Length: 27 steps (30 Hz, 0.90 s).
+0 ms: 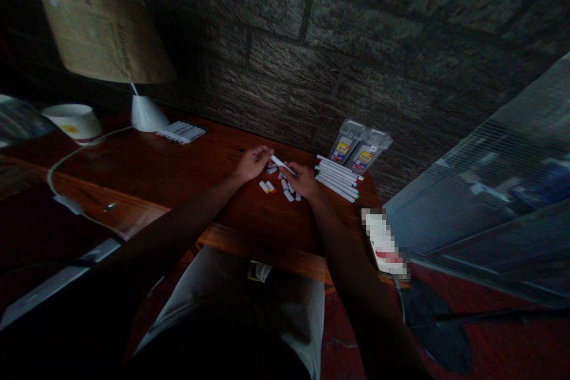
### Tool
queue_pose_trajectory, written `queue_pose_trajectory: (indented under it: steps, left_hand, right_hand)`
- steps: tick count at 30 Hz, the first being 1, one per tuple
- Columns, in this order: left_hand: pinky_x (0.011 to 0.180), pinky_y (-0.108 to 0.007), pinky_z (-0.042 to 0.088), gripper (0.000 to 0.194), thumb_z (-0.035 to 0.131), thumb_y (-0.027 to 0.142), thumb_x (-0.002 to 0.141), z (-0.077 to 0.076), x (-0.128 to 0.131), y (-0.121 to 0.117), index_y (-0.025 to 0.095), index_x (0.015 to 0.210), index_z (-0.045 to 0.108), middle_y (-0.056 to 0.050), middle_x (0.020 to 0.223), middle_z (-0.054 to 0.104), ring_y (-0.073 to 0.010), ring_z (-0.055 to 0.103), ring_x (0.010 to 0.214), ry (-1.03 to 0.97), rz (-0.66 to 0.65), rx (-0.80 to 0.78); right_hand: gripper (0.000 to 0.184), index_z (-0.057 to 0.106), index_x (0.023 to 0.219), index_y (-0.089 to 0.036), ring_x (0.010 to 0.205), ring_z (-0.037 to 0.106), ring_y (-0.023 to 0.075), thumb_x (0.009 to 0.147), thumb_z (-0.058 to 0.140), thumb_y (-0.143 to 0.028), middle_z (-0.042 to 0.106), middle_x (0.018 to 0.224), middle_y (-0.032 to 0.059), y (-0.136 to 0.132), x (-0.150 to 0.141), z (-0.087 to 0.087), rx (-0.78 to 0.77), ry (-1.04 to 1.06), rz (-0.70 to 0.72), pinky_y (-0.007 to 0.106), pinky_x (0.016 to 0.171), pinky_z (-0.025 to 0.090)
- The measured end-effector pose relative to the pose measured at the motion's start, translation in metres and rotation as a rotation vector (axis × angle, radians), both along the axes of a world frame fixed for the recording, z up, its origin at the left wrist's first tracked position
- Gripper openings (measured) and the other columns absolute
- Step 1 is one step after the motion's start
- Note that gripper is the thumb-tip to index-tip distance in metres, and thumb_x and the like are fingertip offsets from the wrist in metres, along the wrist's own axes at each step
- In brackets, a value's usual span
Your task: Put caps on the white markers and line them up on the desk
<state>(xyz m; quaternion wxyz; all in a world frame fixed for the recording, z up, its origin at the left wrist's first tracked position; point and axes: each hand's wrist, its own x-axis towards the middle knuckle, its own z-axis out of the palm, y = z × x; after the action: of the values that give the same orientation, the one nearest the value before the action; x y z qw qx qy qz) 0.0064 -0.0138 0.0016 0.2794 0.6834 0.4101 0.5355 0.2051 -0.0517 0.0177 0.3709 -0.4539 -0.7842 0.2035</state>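
A white marker [279, 161] is held between my two hands above the wooden table. My left hand [255, 164] has its fingertips closed at the marker's far left end. Around the other end, my right hand [301, 179] is closed, covering part of the barrel. Below the hands lie several short pieces that look like marker caps [268, 187], some with yellow and red ends. To the right, several white markers [336, 183] lie side by side in a slanted row, some tips coloured.
Two clear plastic cases [345, 145] stand behind the row. Another set of white pens [181, 132] lies near the lamp base [146, 114]. A paper cup [73, 122] stands at far left. A blurred-out device [383, 243] sits at the table's right edge, with a cable.
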Motion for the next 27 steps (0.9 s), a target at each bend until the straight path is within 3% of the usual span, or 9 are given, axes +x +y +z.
queue_pose_trajectory:
  steps: [8,27]
  left_hand:
    - [0.074,-0.029,0.051,0.038,0.052,0.054,0.091,0.0014,0.0001,-0.0006,0.019,0.084,0.064,-0.001,0.070,0.068,-0.0165,0.064,0.072,0.003,0.016,-0.002]
    - [0.071,-0.028,0.051,0.039,0.051,0.056,0.092,-0.0036,-0.0015,0.0023,0.019,0.086,0.064,-0.001,0.068,0.066,-0.0163,0.064,0.068,0.006,-0.009,0.029]
  right_hand:
    - [0.029,0.072,0.085,-0.024,0.071,0.066,0.0133,0.093,0.056,-0.046,0.075,0.080,-0.0012,-0.0006,-0.0006,0.0011,-0.025,0.010,0.014,0.022,0.065,0.047]
    - [0.033,0.075,0.084,-0.022,0.065,0.062,0.0123,0.092,0.056,-0.048,0.072,0.073,-0.0010,-0.0001,-0.0005,0.0002,-0.033,-0.018,-0.012,0.022,0.060,0.043]
